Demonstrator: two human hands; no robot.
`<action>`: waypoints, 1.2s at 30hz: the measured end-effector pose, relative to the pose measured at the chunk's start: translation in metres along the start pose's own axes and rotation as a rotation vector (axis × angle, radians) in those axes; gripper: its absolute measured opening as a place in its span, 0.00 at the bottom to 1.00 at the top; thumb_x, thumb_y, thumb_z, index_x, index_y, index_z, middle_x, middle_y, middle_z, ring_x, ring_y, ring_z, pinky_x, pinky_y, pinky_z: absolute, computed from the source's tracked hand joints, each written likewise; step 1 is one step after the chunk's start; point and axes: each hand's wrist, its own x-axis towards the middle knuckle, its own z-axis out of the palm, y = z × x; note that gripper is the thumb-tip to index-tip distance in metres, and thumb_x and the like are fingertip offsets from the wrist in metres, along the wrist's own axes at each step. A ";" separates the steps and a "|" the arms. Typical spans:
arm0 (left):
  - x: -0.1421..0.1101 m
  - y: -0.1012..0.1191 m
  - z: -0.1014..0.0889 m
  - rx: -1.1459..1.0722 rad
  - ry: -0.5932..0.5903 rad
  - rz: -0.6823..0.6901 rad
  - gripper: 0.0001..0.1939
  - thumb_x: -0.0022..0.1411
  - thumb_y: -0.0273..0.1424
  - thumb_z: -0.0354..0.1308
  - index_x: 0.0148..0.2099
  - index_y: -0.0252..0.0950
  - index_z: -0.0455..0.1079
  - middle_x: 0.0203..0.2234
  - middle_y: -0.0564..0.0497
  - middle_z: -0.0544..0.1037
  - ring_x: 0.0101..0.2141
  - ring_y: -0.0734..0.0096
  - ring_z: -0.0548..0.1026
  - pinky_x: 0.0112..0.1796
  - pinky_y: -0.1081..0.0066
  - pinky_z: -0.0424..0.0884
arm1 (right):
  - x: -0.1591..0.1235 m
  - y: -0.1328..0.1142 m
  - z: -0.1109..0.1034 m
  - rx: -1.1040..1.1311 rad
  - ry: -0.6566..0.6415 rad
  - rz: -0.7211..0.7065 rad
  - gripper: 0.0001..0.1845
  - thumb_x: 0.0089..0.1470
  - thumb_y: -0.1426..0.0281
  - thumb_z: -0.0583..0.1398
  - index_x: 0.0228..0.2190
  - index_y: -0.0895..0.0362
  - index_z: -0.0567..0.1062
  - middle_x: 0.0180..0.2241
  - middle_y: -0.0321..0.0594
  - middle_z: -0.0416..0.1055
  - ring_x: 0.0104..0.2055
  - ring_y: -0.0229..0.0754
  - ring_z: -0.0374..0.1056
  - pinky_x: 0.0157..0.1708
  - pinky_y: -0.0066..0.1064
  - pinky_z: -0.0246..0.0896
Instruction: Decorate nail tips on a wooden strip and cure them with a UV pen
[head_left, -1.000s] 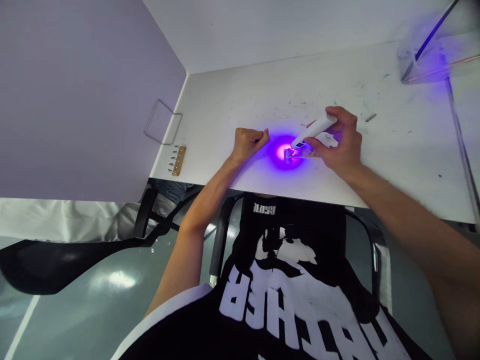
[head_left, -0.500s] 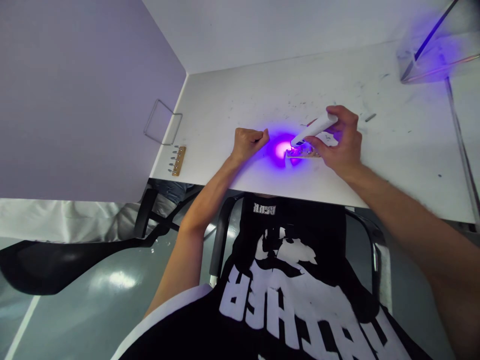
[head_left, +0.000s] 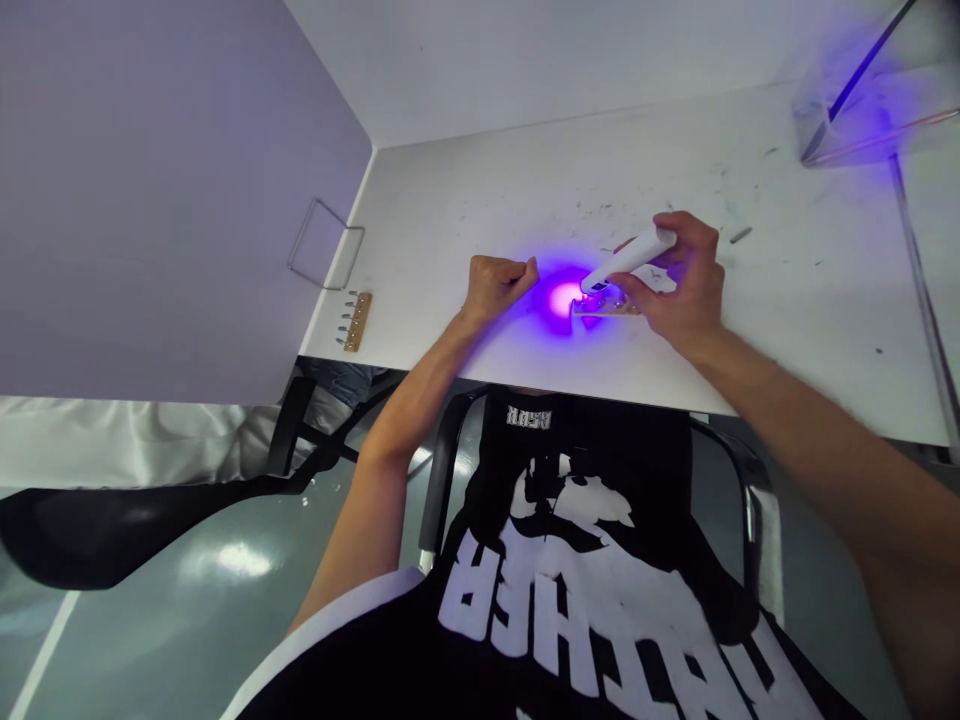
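My right hand (head_left: 686,285) grips a white handheld UV lamp (head_left: 630,258) between thumb and fingers, tilted down to the left. Violet light from its lower end makes a bright spot on the white table. Just under the lamp lies a small wooden strip (head_left: 626,311) with small shiny pieces on it, partly hidden by the lamp and my thumb. My left hand (head_left: 496,287) rests on the table left of the glow, curled into a fist, with no object showing in it.
A second wooden strip (head_left: 358,322) with several nail-like tips stands at the table's left edge, near a square wire frame (head_left: 326,245) by the partition. A small grey stick (head_left: 741,235) lies beyond my right hand. A clear holder (head_left: 817,135) stands far right.
The lamp's lower end has shifted very slightly left, and the bright violet spot has moved a little left with it. My left hand has stayed in place.
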 end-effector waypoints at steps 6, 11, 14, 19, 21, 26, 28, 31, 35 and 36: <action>-0.001 -0.001 0.001 -0.015 0.025 0.015 0.30 0.72 0.33 0.52 0.20 0.35 0.42 0.15 0.60 0.42 0.17 0.85 0.41 0.21 0.73 0.41 | 0.001 -0.002 0.000 0.012 -0.006 0.027 0.36 0.52 0.51 0.66 0.57 0.37 0.58 0.52 0.33 0.73 0.50 0.49 0.76 0.52 0.51 0.76; 0.000 -0.002 0.001 -0.045 0.032 0.018 0.30 0.72 0.33 0.52 0.19 0.35 0.42 0.14 0.60 0.42 0.17 0.85 0.42 0.20 0.72 0.41 | 0.001 0.000 0.000 0.008 -0.019 0.032 0.35 0.52 0.50 0.66 0.57 0.34 0.57 0.52 0.32 0.73 0.50 0.49 0.76 0.51 0.52 0.77; 0.000 -0.001 0.001 -0.042 0.020 0.011 0.31 0.72 0.34 0.52 0.19 0.36 0.42 0.14 0.60 0.42 0.17 0.85 0.41 0.20 0.72 0.41 | 0.000 0.000 -0.001 0.002 -0.024 0.028 0.36 0.51 0.49 0.66 0.57 0.34 0.57 0.52 0.31 0.74 0.49 0.49 0.76 0.51 0.53 0.78; 0.000 0.000 -0.001 -0.005 -0.028 -0.026 0.31 0.73 0.37 0.49 0.20 0.36 0.41 0.15 0.60 0.41 0.17 0.85 0.41 0.21 0.73 0.41 | 0.000 -0.001 -0.001 0.002 -0.034 0.021 0.37 0.51 0.49 0.66 0.58 0.35 0.57 0.52 0.31 0.74 0.49 0.49 0.76 0.51 0.53 0.78; 0.000 0.000 0.000 -0.007 -0.032 -0.030 0.31 0.74 0.37 0.49 0.20 0.36 0.41 0.15 0.60 0.41 0.17 0.84 0.41 0.21 0.72 0.41 | 0.000 -0.001 -0.001 0.009 -0.038 0.015 0.38 0.51 0.49 0.66 0.58 0.35 0.57 0.55 0.31 0.72 0.50 0.48 0.76 0.51 0.51 0.78; -0.001 -0.002 0.001 -0.022 -0.013 -0.005 0.31 0.73 0.35 0.50 0.19 0.36 0.42 0.14 0.60 0.42 0.16 0.85 0.42 0.20 0.72 0.41 | -0.001 -0.004 -0.002 0.007 -0.046 0.017 0.36 0.53 0.53 0.67 0.58 0.34 0.58 0.57 0.32 0.71 0.50 0.47 0.76 0.50 0.50 0.78; -0.001 -0.003 0.001 -0.018 -0.019 -0.011 0.31 0.73 0.35 0.50 0.19 0.35 0.43 0.14 0.60 0.42 0.17 0.85 0.42 0.21 0.73 0.42 | -0.001 -0.004 -0.001 0.002 -0.048 0.017 0.36 0.53 0.53 0.67 0.58 0.33 0.57 0.56 0.31 0.71 0.50 0.47 0.76 0.48 0.50 0.79; -0.002 -0.003 0.001 -0.012 -0.017 -0.022 0.31 0.73 0.35 0.51 0.19 0.35 0.43 0.14 0.60 0.43 0.17 0.85 0.42 0.21 0.73 0.42 | -0.001 0.000 0.000 0.003 -0.033 -0.002 0.38 0.49 0.49 0.68 0.57 0.34 0.58 0.55 0.32 0.72 0.49 0.49 0.77 0.42 0.49 0.80; -0.002 -0.002 0.001 -0.028 0.005 -0.006 0.30 0.71 0.33 0.53 0.19 0.34 0.44 0.14 0.60 0.44 0.16 0.85 0.43 0.21 0.73 0.42 | -0.002 0.003 0.001 -0.011 -0.022 -0.006 0.39 0.47 0.49 0.68 0.56 0.36 0.60 0.53 0.33 0.74 0.47 0.49 0.77 0.26 0.40 0.77; -0.002 -0.002 0.001 -0.034 0.009 -0.001 0.30 0.71 0.32 0.53 0.18 0.34 0.44 0.14 0.60 0.44 0.16 0.85 0.43 0.20 0.73 0.42 | -0.002 0.003 0.001 -0.010 -0.025 0.000 0.39 0.47 0.49 0.68 0.56 0.36 0.60 0.52 0.33 0.74 0.47 0.49 0.77 0.25 0.39 0.76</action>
